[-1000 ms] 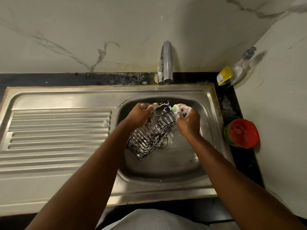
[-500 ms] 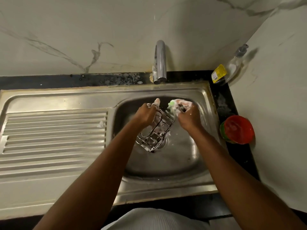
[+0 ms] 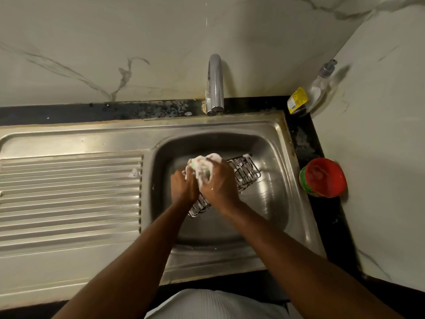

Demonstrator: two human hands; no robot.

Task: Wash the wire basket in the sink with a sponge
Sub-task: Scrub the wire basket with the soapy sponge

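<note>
Basket (image 3: 245, 172) lies tilted over the sink (image 3: 273, 203) bowl, and we hold it with both hands. Our left hand (image 3: 184, 186) has its fingers closed on the near end of the basket. Our right hand (image 3: 219, 183) grips the soapy sponge (image 3: 202, 166) and presses it on the wires, below the tap (image 3: 215, 84)

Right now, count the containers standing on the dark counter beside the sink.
2. A clear pump bottle with a yellow label stands in the back corner, right of the tap. A red-lidded tub sits nearer, right of the sink. None seems hidden.
</note>
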